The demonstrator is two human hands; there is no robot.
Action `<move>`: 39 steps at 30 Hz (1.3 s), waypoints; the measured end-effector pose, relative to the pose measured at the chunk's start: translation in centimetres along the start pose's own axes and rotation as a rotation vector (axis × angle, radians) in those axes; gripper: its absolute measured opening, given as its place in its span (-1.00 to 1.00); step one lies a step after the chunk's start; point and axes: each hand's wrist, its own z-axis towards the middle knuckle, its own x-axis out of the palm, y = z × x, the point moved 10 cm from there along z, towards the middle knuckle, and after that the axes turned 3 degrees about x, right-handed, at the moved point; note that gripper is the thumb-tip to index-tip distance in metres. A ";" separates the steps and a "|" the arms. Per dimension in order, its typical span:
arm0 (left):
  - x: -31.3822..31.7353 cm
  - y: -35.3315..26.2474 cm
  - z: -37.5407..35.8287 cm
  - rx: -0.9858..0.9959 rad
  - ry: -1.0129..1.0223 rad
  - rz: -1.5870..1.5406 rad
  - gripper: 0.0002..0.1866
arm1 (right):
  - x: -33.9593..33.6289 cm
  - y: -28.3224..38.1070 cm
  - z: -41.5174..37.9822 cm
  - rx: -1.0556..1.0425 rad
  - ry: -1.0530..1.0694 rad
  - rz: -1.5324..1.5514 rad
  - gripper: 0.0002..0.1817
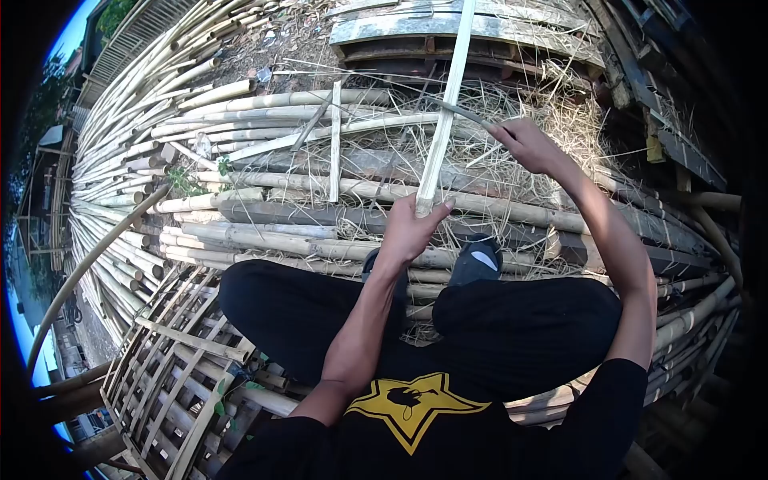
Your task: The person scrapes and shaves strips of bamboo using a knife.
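My left hand is closed around the near end of a long, pale bamboo strip. The strip runs away from me, up past the top edge of the view. My right hand grips a knife, its handle hidden in the fist. The thin, dark blade points left and lies across the strip, well beyond my left hand. Curly bamboo shavings are heaped under and around the strip. A short split bamboo piece lies to the left of the strip.
Bamboo poles lie side by side beneath me, around my shoes. Many more poles are stacked at left. A wooden pallet stands ahead. A woven bamboo lattice is at lower left, with a curved pole above it.
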 end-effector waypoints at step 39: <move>0.6 0.9 0.1 -0.087 0.082 0.089 -0.75 | 0.9 0.8 0.1 -0.124 0.028 -0.114 -0.24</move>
